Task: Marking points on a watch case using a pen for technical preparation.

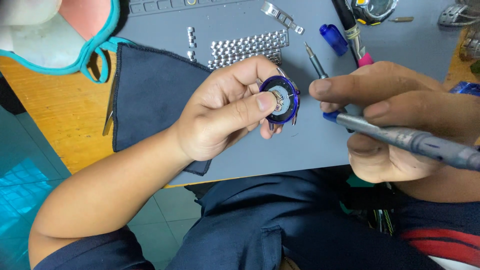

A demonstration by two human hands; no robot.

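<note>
Watch case [280,100], round with a blue rim and its back off so the movement shows, sits pinched in your left hand [220,117]: thumb across the near edge, index finger curled over the far edge, so that grip is closed on the case and holds it above the grey mat [320,145] on the desk. Your right hand [395,125] is closed around a slim grey precision screwdriver [410,140], fingertips gathered near its blue collar.

From the right grip, the case lies directly to the left, close but not touching. The screwdriver's long axis runs roughly level, left to right, with the working end toward the case; the tip itself is hidden behind your fingers, so you cannot tell how near it is to the movement. The open back faces up toward you, tilted slightly to the right grip.

Beyond the left grip lie a steel link bracelet [247,47] and a second driver [316,64]; a dark cloth [150,95] lies under your left wrist.
</note>
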